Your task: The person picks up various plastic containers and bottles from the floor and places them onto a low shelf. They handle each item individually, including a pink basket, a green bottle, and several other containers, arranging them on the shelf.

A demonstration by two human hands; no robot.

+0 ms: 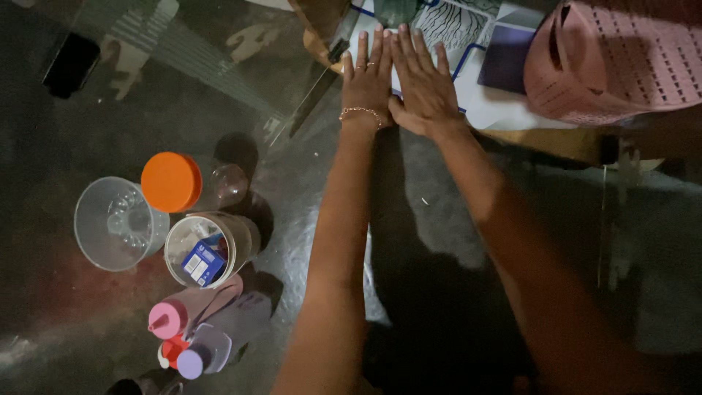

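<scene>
Left hand [368,82] and right hand [424,84] lie flat, fingers wide (thumbs touching), on a patterned white sheet [468,44] beside a pink basket [621,62].

Orange lid [170,181], pink perforated basket [618,62], pink-capped bottle [167,319], white cloth [457,29] with black branching lines.

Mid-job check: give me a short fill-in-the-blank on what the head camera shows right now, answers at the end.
1. Both hands lie flat, side by side; the left hand wears a ____ at the wrist.
2. The right hand rests next to a perforated ____ basket.
3. The jar on the floor has an ____ lid.
4. The clear tub holds a small ____ box.

Answers: bracelet; pink; orange; blue
</scene>
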